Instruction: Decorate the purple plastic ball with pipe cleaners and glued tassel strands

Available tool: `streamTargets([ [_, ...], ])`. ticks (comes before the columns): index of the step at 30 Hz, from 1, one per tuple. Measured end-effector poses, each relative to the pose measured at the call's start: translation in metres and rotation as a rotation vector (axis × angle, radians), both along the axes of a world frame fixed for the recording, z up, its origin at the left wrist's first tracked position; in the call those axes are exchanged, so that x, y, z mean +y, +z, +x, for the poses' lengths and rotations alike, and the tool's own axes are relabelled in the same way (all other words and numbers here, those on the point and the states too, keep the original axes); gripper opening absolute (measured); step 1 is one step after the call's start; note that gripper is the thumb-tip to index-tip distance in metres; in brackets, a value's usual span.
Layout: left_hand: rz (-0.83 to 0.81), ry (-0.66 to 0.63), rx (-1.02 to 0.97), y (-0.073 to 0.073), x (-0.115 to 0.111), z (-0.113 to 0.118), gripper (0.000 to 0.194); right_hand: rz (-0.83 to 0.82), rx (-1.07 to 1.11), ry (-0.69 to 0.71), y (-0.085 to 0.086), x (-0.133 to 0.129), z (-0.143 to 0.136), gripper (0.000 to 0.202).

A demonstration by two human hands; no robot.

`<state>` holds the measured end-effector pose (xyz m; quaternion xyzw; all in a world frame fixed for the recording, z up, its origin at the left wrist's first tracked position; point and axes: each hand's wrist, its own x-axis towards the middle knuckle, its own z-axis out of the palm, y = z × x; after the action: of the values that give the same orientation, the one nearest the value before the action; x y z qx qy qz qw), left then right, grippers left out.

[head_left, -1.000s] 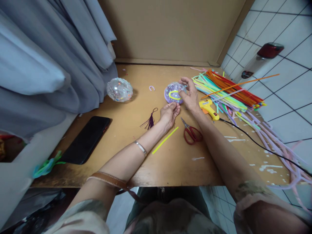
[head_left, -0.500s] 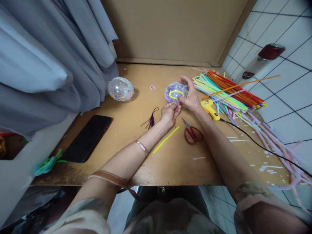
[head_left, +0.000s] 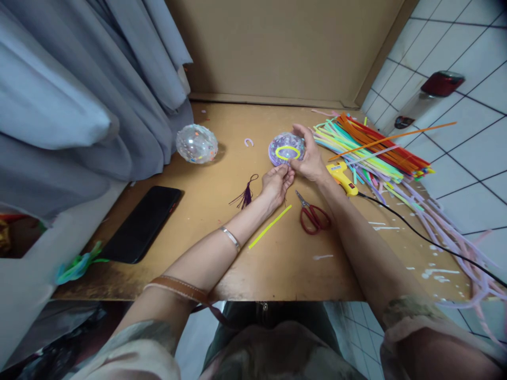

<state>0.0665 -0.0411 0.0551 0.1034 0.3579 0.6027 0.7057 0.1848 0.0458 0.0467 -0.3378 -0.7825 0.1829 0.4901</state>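
A round purple, glittery piece (head_left: 282,141) with a yellow oval ring (head_left: 288,153) on its front is held between my hands. My left hand (head_left: 277,182) pinches its lower edge with curled fingers. Around its right side wraps my right hand (head_left: 310,157), thumb low at the front and fingers behind. A dark purple tassel (head_left: 246,196) lies left of my left wrist. Between my forearms are a yellow-green strip (head_left: 270,227) and red-handled scissors (head_left: 313,218). Further left stands a clear ball with coloured specks (head_left: 197,144); a small pale pink curved piece (head_left: 249,142) lies between.
Coloured pipe cleaners (head_left: 372,148) are heaped at the right, beside a yellow glue gun (head_left: 342,178) with a black cord. On the left lie a black phone (head_left: 142,224) and a green-blue bundle (head_left: 79,265). A grey curtain (head_left: 99,95) hangs over the left edge.
My right thumb has moved slightly down from the yellow ring to the lower edge of the purple piece. My left hand keeps its pinch in nearly the same place.
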Motion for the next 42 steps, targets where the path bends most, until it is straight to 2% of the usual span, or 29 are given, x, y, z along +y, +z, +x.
streamTargets([
  [9, -0.003, -0.022, 0.004, -0.003, 0.000, 0.000, 0.018, 0.005, -0.015, -0.019, -0.002, 0.002, 0.001, 0.081],
  [14, -0.005, -0.056, 0.031, -0.004, -0.005, 0.003, 0.017, -0.012, -0.015, -0.018, 0.000, -0.001, 0.002, 0.073],
  [19, -0.009, -0.038, 0.037, -0.003, -0.007, 0.004, 0.016, -0.015, -0.016, -0.018, 0.001, -0.002, 0.003, 0.074],
  [27, -0.024, 0.008, 0.077, 0.001, -0.014, 0.008, 0.025, 0.021, -0.024, -0.037, -0.001, -0.002, 0.004, 0.078],
  [33, -0.009, 0.017, 0.081, -0.001, -0.015, 0.009, 0.027, 0.007, -0.034, -0.041, 0.003, -0.007, 0.004, 0.074],
  [42, 0.007, 0.016, 0.066, -0.002, -0.016, 0.008, 0.026, 0.039, -0.085, -0.039, 0.000, -0.005, 0.009, 0.073],
])
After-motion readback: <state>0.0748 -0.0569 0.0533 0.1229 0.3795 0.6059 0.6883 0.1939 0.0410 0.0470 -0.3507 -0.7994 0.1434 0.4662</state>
